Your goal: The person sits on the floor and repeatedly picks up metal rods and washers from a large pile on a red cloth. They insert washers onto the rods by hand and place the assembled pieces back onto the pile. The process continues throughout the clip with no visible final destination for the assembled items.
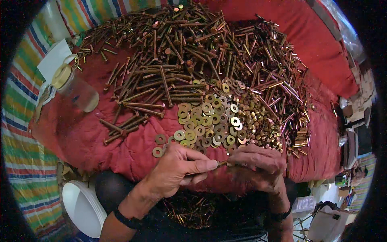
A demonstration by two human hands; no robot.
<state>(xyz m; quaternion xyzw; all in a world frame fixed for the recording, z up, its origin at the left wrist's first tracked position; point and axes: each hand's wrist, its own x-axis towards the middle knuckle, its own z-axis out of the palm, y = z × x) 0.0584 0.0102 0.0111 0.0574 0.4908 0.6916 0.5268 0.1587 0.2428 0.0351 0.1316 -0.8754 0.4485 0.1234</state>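
Note:
My left hand (174, 169) is closed, its thumb and fingers pinching one end of a short brass-coloured bolt (222, 163). Curled over the bolt's other end are the fingers of my right hand (260, 164), slightly blurred. Only the middle of the bolt shows between the hands. Just beyond them lies a pile of flat round washers (207, 121). To its right is a heap of small nuts (258, 121). Long hex-head bolts (161, 76) are heaped behind the washers. Below my hands, at my lap, lies a mass of metal fasteners (191, 211), partly in shadow.
Red padded cloth (92, 137) lies under the hardware. A clear jar with a yellowish lid (82, 90) rests on its side at the left. White stacked basins (82, 207) stand at lower left, by a striped sheet (30, 161). Boxes (358, 141) crowd the far right.

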